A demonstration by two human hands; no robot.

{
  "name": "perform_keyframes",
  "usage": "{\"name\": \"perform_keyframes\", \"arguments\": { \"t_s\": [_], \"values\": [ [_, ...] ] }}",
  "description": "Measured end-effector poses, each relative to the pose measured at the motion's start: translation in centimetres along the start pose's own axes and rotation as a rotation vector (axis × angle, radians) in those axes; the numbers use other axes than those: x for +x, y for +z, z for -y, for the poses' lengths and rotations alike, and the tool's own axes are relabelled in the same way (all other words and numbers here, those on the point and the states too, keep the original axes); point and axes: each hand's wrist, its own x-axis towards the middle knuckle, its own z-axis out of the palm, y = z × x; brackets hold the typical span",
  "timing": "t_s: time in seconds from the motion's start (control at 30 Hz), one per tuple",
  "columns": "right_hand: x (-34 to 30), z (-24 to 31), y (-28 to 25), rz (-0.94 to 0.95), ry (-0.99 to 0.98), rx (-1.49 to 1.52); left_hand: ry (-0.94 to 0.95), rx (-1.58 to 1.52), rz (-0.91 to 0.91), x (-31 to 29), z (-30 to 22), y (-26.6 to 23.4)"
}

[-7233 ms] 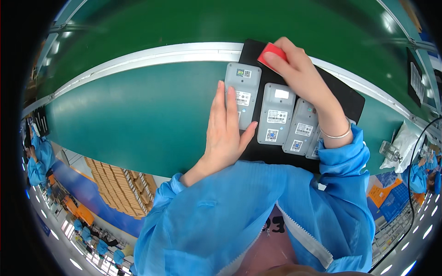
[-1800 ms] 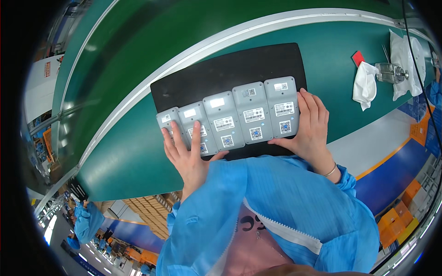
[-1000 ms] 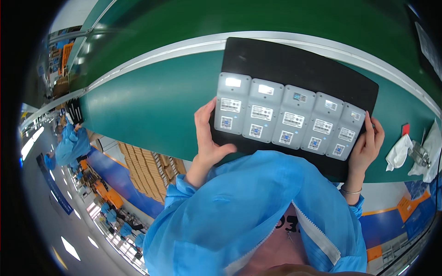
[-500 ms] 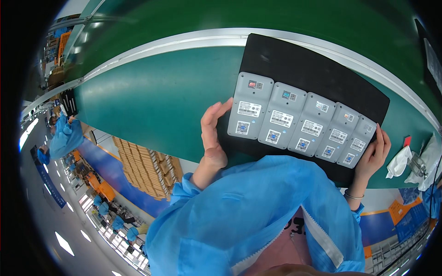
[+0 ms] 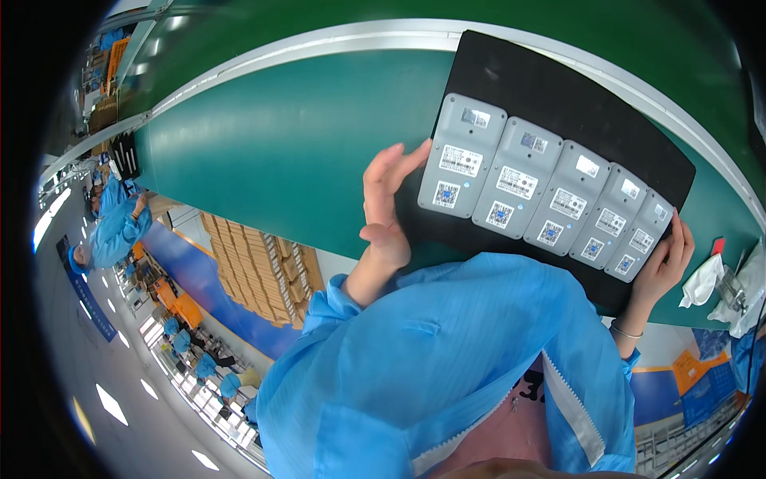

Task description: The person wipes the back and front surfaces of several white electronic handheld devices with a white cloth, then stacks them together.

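bright, even overhead light, sharp at centre.
heavy fisheye bending at the black rim; slight glare on the grey units [image 5: 517, 178].

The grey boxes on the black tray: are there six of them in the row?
No, five grey boxes lie side by side on the black tray, between the left hand and right hand.

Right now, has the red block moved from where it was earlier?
Yes. Earlier held over the black tray, the red block now lies on the green table off the tray's right end, near the white cloth.
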Motion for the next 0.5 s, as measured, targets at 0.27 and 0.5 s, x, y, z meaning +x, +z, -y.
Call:
{"name": "perform_keyframes", "arguments": {
  "t_s": [0.27, 0.5],
  "values": [
    [0.11, -0.36, 0.35, -0.023, -0.024, -0.002, 0.001, -0.003, 0.005, 0.28, -0.05, 0.03],
    [0.31, 0.14, 0.21, -0.034, 0.008, 0.056, -0.009, 0.125, -0.044, 0.76, -0.66, 0.48]
  ]
}}
